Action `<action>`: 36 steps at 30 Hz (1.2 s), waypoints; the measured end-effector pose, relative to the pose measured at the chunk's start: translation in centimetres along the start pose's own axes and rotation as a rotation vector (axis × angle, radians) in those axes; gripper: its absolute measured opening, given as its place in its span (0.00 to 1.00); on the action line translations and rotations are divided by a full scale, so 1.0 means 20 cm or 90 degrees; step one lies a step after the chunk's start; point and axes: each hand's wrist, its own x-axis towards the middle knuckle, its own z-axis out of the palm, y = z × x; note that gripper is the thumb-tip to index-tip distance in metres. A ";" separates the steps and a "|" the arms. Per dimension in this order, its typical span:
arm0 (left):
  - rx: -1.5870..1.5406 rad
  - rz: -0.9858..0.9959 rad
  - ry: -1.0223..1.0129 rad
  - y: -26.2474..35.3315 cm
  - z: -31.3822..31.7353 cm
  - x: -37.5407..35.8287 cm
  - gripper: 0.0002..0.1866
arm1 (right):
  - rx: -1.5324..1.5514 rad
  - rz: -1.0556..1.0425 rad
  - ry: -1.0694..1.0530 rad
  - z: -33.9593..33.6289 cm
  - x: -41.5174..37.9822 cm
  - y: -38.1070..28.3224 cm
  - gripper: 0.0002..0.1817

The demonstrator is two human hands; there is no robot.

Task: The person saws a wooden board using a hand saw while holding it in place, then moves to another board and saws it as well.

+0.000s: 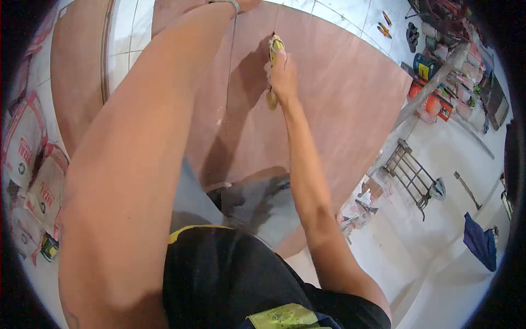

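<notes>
My right hand (283,78) is closed around a yellow-handled tool (276,45) with a thin dark tip. Pale wrapping or residue clings to its handle, whose rounded yellow end shows below my fist. The tool is over a large reddish-brown board (334,98), close to a thin line running along it. Across the left side stretches my left arm, very near the camera, up to a band at the wrist. Only a bit of my left hand (250,4) shows at the top edge, over the board's far end; its fingers are cut off.
Grey-trousered legs (257,205) are at the board's near side. Another brown panel (76,71) lies to the left, beside printed sacks (46,189). Pliers-like tools (384,30) lie on white tiles. Buckets and clutter fill the upper right, above a metal rack (413,175) and dark blue cloth (480,241).
</notes>
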 end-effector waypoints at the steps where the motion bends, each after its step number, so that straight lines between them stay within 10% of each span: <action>1: 0.004 0.019 -0.003 0.01 0.00 -0.03 0.24 | -0.032 0.014 0.016 -0.05 -0.22 0.00 0.26; 6: -0.023 -0.043 -0.006 0.01 -0.04 -0.01 0.24 | -0.155 0.108 -0.036 -0.42 -1.20 -0.18 0.20; 15: -0.014 -0.035 0.051 -0.01 -0.02 0.04 0.24 | 0.001 -0.081 0.093 0.11 0.07 0.00 0.26; 23: 0.055 0.014 0.039 -0.02 0.05 0.04 0.25 | 0.168 0.010 -0.068 -0.02 -0.06 -0.14 0.26; 25: -0.009 -0.037 0.057 0.02 0.00 -0.01 0.25 | 0.046 -0.144 0.042 -0.04 -0.29 -0.04 0.23; 31: 0.017 -0.027 0.075 -0.01 0.03 0.03 0.25 | 0.019 0.005 0.005 -0.39 -1.18 -0.19 0.22; 36: 0.009 -0.016 0.073 -0.01 0.05 0.03 0.24 | -0.134 -0.141 0.057 -0.06 -0.39 0.07 0.22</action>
